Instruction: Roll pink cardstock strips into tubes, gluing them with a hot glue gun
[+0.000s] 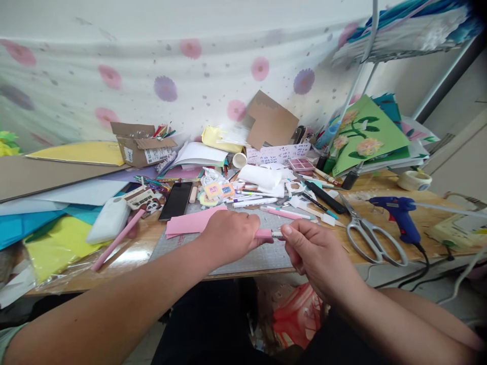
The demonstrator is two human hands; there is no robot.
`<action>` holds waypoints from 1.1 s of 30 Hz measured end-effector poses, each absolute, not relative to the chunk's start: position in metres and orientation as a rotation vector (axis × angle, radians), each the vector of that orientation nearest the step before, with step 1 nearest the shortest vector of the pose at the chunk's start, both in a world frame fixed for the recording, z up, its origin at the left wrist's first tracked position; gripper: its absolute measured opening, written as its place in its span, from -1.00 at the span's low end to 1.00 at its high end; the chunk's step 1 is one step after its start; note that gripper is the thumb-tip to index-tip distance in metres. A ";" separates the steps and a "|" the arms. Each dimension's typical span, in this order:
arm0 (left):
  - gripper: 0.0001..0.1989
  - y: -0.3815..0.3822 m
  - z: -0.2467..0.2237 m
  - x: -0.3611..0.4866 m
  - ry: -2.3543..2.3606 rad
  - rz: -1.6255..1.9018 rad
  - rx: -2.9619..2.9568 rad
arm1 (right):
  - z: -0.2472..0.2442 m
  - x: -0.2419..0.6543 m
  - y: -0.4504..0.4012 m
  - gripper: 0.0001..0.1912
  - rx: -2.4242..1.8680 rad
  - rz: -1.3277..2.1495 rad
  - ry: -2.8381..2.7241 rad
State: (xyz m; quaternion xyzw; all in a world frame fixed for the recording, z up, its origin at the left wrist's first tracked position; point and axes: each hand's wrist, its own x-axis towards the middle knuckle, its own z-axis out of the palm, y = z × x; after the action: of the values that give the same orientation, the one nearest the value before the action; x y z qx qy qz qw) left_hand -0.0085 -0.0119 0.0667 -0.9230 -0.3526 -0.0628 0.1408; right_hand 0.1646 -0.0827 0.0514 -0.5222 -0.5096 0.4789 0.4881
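My left hand (233,229) is closed around a rolled pink paper tube (264,233), whose right end shows past the fingers. A thin whitish, pen-like stick (277,234) pokes out of that end. My right hand (314,246) pinches the stick's outer end between thumb and fingers. Both hands are above the front of a grey cutting mat (243,261). Behind my left wrist lie flat pink paper strips (192,222). Another pink paper tube (118,240) rests at the left, leaning by a white rounded object (109,220).
Right of my right hand lie large scissors (375,235) and a blue glue gun (399,215) with its cord. A black phone (176,201) is at the mat's left. Pens, paper scraps and a white roll (261,176) crowd the back. A cardboard box (140,147) stands behind.
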 end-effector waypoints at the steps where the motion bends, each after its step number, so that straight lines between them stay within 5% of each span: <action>1: -0.40 -0.011 0.067 -0.009 -1.018 -0.171 -2.670 | 0.049 0.163 -0.082 -0.54 -1.245 1.217 -1.172; 5: -0.18 -0.012 0.065 -0.009 -0.988 -0.114 -2.702 | 0.042 0.158 -0.080 -0.57 -1.219 1.287 -1.060; 11: -0.36 -0.014 0.064 -0.005 -0.951 -0.031 -2.692 | 0.037 0.155 -0.081 -0.53 -1.236 1.262 -1.022; 33: -0.30 -0.011 0.070 -0.013 -1.015 0.058 -2.808 | 0.047 0.147 -0.083 -0.54 -1.152 1.352 -0.819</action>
State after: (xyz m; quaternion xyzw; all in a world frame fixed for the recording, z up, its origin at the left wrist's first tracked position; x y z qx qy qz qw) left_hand -0.0131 -0.0108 0.0701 -0.9374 -0.3388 0.0195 0.0775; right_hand 0.1472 -0.0827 0.0470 -0.4886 -0.3474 0.5734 0.5584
